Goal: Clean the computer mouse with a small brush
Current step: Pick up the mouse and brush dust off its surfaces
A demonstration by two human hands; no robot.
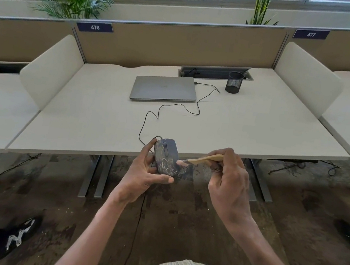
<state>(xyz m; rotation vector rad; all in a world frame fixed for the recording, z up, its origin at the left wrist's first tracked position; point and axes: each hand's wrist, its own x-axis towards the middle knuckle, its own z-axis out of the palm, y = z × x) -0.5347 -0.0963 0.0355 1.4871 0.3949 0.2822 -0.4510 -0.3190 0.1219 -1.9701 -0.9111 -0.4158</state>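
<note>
A dark grey wired mouse, streaked with pale dust, is held off the desk's front edge. My left hand grips it from the left and below, thumb under its rear. My right hand holds a small brush with a light wooden handle. The brush's pale bristles touch the mouse's right side. The mouse's black cable runs in loops across the desk to the laptop.
A closed silver laptop lies at the back of the white desk. A black mesh pen cup stands beside a cable hatch. Side dividers flank the desk. A black shoe and cables lie on the floor.
</note>
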